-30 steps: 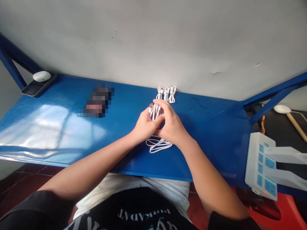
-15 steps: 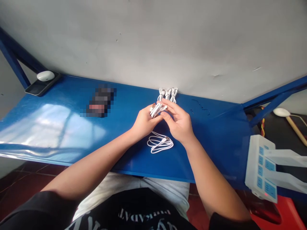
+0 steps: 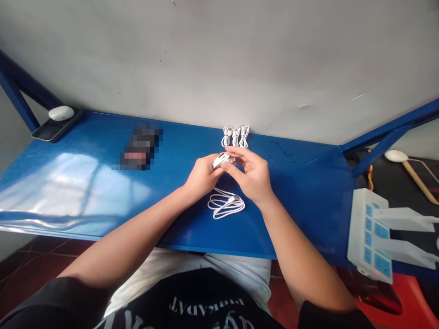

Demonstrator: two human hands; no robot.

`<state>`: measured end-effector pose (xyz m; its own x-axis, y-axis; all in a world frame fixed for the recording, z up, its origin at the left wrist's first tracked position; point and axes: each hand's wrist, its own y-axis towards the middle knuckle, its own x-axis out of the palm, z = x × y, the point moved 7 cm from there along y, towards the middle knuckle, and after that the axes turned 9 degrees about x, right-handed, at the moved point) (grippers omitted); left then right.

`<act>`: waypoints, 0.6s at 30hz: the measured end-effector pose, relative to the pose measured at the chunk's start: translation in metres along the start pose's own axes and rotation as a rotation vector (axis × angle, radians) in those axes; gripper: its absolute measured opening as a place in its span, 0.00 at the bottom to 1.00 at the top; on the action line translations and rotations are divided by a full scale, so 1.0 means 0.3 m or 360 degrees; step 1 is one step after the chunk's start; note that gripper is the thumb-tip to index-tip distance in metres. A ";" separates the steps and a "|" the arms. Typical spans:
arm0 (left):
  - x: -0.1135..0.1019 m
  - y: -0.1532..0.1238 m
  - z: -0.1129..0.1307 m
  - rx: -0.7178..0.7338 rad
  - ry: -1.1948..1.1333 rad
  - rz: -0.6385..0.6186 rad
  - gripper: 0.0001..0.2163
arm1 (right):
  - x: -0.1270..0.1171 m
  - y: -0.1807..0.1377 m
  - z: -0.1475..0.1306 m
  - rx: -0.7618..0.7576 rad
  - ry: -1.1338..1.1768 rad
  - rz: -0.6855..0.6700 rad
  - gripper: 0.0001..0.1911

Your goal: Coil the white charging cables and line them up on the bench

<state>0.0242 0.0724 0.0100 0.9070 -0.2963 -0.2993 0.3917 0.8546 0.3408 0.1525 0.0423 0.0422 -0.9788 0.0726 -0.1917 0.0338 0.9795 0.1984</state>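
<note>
Between my two hands is a coiled white cable (image 3: pixel 221 160), held above the blue table (image 3: pixel 171 151). My left hand (image 3: pixel 202 176) grips the coil from its left side, thumb on the near side. From the right, my right hand (image 3: pixel 253 173) closes its thumb and fingers on the end of the same coil. Loosely looped on the table just below my hands lies another white cable (image 3: pixel 227 205). Beyond my fingers, three bundled white cables (image 3: pixel 236 136) stand in a row by the wall, each wrapped with a dark tie.
A blurred dark object (image 3: pixel 139 146) lies on the left. Further left, a white rounded object (image 3: pixel 61 113) rests on a dark tray (image 3: pixel 48 131). Thin dark strips (image 3: pixel 284 151) are scattered at the right. A white power strip (image 3: pixel 366 235) with plugs stands at the right edge.
The held coil has turned flatter and dropped slightly between my hands. The whole view has shifted a little; the things on the table keep their places.
</note>
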 end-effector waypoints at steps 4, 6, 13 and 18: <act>0.009 0.006 0.028 0.0084 -0.0001 -0.0090 0.12 | 0.012 -0.006 -0.034 -0.0131 -0.0264 -0.0047 0.20; 0.013 0.007 0.028 0.0042 -0.0006 -0.0094 0.13 | 0.018 -0.010 -0.059 -0.0258 -0.0453 -0.0013 0.16; 0.062 -0.001 0.050 -0.0220 -0.0702 -0.0228 0.11 | -0.016 0.011 -0.001 -0.0042 -0.0223 0.0054 0.15; 0.102 -0.030 0.063 -0.0737 -0.1475 -0.0424 0.09 | -0.055 0.033 0.004 0.0016 -0.0026 0.0110 0.14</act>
<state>0.0512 0.0476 0.0147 0.6412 -0.5391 0.5462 0.6744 0.7355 -0.0658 0.1693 0.0509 0.0463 -0.9706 0.1433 -0.1934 0.1035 0.9739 0.2021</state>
